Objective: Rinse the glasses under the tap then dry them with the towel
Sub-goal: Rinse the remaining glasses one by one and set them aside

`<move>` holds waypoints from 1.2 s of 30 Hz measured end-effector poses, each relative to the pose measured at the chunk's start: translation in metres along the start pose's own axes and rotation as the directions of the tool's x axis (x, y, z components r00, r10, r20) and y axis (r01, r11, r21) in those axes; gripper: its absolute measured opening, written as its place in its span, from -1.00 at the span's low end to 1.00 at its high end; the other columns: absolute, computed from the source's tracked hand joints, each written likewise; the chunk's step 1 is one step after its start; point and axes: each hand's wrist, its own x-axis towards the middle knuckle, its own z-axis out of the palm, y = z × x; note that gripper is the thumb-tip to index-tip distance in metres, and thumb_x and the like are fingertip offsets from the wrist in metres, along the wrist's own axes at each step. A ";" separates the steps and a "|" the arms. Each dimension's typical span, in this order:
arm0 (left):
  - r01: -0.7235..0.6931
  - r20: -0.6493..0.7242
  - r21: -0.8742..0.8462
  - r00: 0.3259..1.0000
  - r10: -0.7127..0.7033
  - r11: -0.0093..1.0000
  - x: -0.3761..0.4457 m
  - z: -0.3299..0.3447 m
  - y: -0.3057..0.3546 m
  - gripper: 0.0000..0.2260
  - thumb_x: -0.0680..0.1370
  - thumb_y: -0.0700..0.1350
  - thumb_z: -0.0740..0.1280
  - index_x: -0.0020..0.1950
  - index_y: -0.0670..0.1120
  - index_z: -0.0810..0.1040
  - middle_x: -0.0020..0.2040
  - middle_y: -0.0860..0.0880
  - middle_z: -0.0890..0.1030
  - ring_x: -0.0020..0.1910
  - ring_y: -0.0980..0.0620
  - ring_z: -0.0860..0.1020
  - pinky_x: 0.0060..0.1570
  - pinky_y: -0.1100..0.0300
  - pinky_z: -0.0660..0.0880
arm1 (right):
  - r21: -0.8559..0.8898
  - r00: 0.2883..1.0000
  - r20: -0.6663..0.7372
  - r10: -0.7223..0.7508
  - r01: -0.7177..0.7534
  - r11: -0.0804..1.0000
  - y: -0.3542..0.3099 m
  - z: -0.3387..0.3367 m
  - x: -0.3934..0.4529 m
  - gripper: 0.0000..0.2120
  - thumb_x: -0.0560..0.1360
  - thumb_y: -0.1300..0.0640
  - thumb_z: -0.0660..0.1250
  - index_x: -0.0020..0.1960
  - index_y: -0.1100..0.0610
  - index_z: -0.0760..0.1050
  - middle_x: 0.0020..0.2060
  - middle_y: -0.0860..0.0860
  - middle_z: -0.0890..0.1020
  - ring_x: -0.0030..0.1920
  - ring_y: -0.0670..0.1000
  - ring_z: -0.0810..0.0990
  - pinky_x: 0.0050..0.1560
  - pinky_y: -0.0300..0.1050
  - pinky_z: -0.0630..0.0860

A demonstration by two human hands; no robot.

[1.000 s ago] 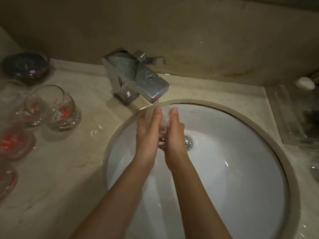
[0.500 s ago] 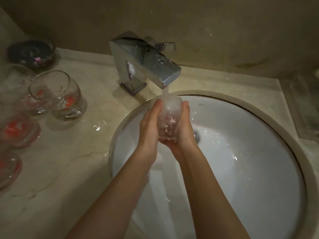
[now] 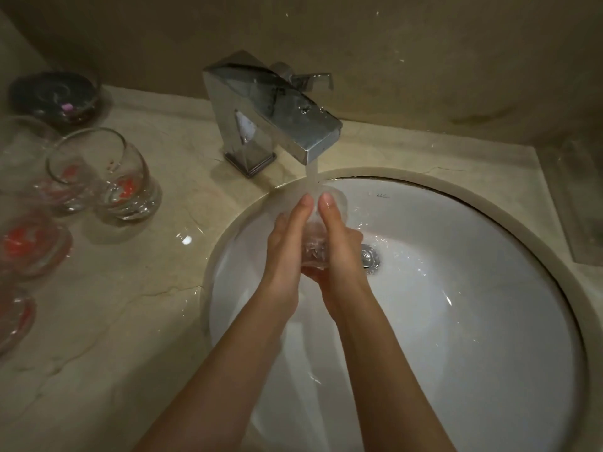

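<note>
Left hand point(image 3: 287, 246) and right hand point(image 3: 339, 243) clasp one glass point(image 3: 315, 249) under one tap point(image 3: 277, 115); two glasses point(image 3: 107, 177) beside.

Beige veined marble countertop point(image 3: 107, 321), wet in patches, cut round a white oval ceramic basin point(image 3: 456, 321). At its back edge, an angular chrome tap point(image 3: 261, 109). On the left side, a cluster of clear short glass tumblers with red marks at the base: one tumbler point(image 3: 111, 177) nearest the tap, leaning against another point(image 3: 62, 187), further ones point(image 3: 29, 243) blurred toward the left edge. Behind them, a dark round glass dish point(image 3: 55, 96). At the far right, a clear tray point(image 3: 577, 203).
</note>
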 end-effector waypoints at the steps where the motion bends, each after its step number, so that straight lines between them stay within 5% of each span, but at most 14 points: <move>1: -0.001 -0.002 -0.006 1.000 0.001 1.000 0.000 0.000 0.001 -0.21 0.19 0.44 0.36 0.28 0.00 0.57 0.15 -0.10 0.66 0.08 -0.08 0.66 0.15 -0.02 0.53 | -0.005 1.000 -0.018 -0.004 0.004 1.000 -0.001 0.000 0.000 -0.16 0.14 -0.42 0.43 0.21 0.11 0.40 0.06 0.10 0.64 -0.02 0.08 0.69 0.00 0.12 0.64; 6: 0.017 0.073 -0.061 0.997 -0.013 0.998 -0.002 -0.005 0.009 -0.39 0.30 0.31 0.43 0.20 -0.05 0.64 0.06 -0.09 0.70 0.05 -0.09 0.67 0.19 -0.04 0.53 | 0.057 0.989 0.148 0.029 -0.037 0.998 -0.008 -0.007 -0.002 -0.42 0.52 -0.32 0.14 0.16 0.12 0.59 0.03 0.14 0.69 0.03 0.14 0.69 0.08 0.17 0.59; 10: -0.037 0.067 0.058 0.997 0.033 0.998 -0.007 -0.013 0.011 -0.28 0.20 0.32 0.53 0.27 0.00 0.58 0.13 -0.06 0.67 0.08 -0.06 0.67 0.19 -0.05 0.54 | 0.020 0.978 0.202 0.045 -0.050 0.999 -0.007 -0.010 -0.002 -0.39 0.50 -0.30 0.17 0.23 0.18 0.55 0.09 0.20 0.66 0.08 0.18 0.66 0.08 0.19 0.59; 14: -0.142 0.153 0.180 0.981 0.115 0.973 -0.014 -0.025 0.025 -0.41 0.29 -0.07 0.60 0.28 -0.10 0.53 0.09 -0.07 0.68 0.01 0.00 0.68 -0.08 0.23 0.58 | 0.020 0.965 0.249 0.077 -0.085 0.996 -0.011 -0.019 -0.005 -0.33 0.44 -0.34 0.19 0.25 0.19 0.53 0.12 0.19 0.65 0.14 0.20 0.62 0.21 0.13 0.49; 16: -0.199 0.190 0.270 0.970 0.151 0.942 -0.017 -0.028 0.035 -0.43 0.29 -0.16 0.61 0.26 -0.12 0.54 0.11 -0.04 0.67 0.05 0.05 0.66 -0.13 0.37 0.54 | 0.016 0.964 0.256 0.070 -0.076 0.997 -0.016 -0.023 -0.009 -0.45 0.48 -0.29 0.15 0.08 0.12 0.65 -0.02 0.16 0.68 0.02 0.17 0.62 0.16 0.07 0.46; 19: -0.233 0.208 0.402 0.965 0.159 0.886 -0.018 -0.034 0.045 -0.25 0.13 -0.08 0.68 0.29 -0.01 0.53 0.16 0.07 0.64 0.11 0.13 0.63 0.08 0.27 0.56 | -0.029 0.964 0.261 0.052 -0.046 0.999 -0.023 -0.026 -0.018 -0.58 0.59 -0.15 0.11 -0.05 0.05 0.67 -0.21 0.06 0.69 -0.10 0.04 0.64 0.06 0.00 0.53; 23: -0.268 0.200 0.520 0.961 0.189 0.811 -0.015 -0.040 0.052 -0.25 -0.01 0.13 0.63 0.17 0.27 0.54 0.08 0.15 0.66 0.07 0.14 0.64 0.16 -0.01 0.57 | -0.118 0.974 0.223 0.028 -0.001 0.993 -0.033 -0.025 -0.032 -0.73 0.59 -0.09 0.19 0.18 -0.04 0.55 0.02 -0.05 0.68 0.08 0.00 0.64 0.16 0.10 0.58; 28: -0.285 0.163 0.537 0.959 0.233 0.794 -0.020 -0.037 0.058 -0.28 -0.06 0.12 0.59 0.09 0.24 0.53 0.04 0.12 0.65 0.03 0.11 0.63 0.10 0.04 0.59 | -0.354 0.977 0.213 -0.034 0.109 0.929 -0.057 -0.020 -0.037 -0.78 0.60 -0.01 0.21 0.22 -0.17 0.49 0.16 -0.18 0.57 0.23 -0.11 0.51 0.22 -0.02 0.44; 36: -0.311 0.175 0.521 0.950 0.257 0.795 -0.025 -0.028 0.069 -0.31 -0.05 0.06 0.60 0.05 0.23 0.50 0.02 0.17 0.63 0.02 0.16 0.61 0.01 0.25 0.55 | -0.314 0.966 0.173 -0.193 0.240 0.918 -0.104 -0.001 -0.039 -0.67 0.62 0.12 0.16 0.36 -0.09 0.39 0.34 -0.13 0.43 0.33 -0.05 0.41 0.27 -0.03 0.43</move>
